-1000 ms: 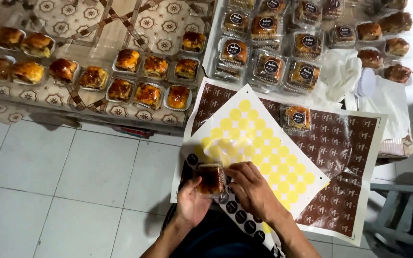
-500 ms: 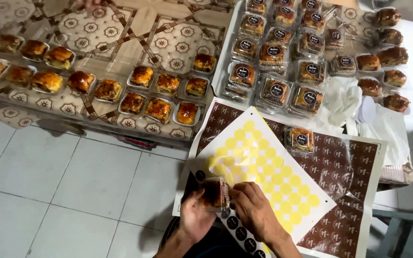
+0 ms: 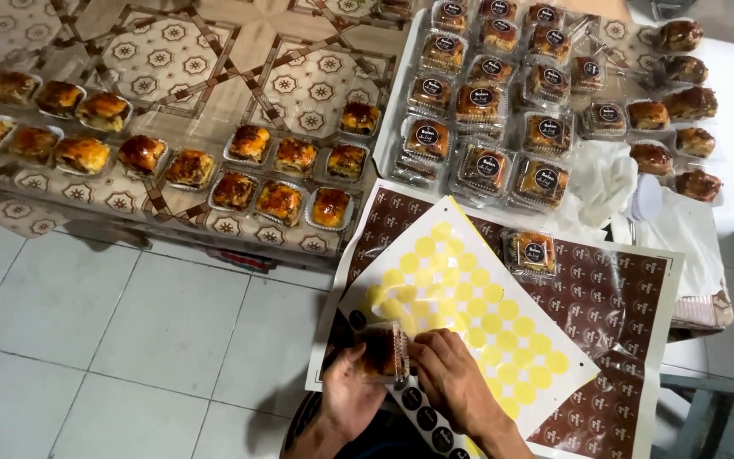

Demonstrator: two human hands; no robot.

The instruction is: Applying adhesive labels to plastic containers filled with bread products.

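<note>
- The left hand (image 3: 352,393) grasps a small clear plastic box (image 3: 381,351) with a brown glazed pastry inside; the box sits tilted between both hands, low in the view, above the person's lap.
- The right hand (image 3: 450,384) has its fingers closed on the right edge of the same box, touching it just beside the left hand.
- Under the hands lies a white sticker sheet (image 3: 469,314) with yellow round spots where stickers are gone, and a strip of dark round stickers (image 3: 426,421) runs just below the grip.
- The sheet rests on brown patterned paper (image 3: 605,323); one closed box with a dark round sticker (image 3: 533,252) stands on it, up and right of the grip.
- Further up and right, many closed stickered boxes (image 3: 486,102) stand in rows, each with one pastry.
- Up and left of the grip, open trays with pastries (image 3: 282,183) stand in rows on a patterned cloth (image 3: 214,51).
- Compared with half a second ago, the box stays in both hands at the same place; the view has shifted so the table appears a little lower.
</note>
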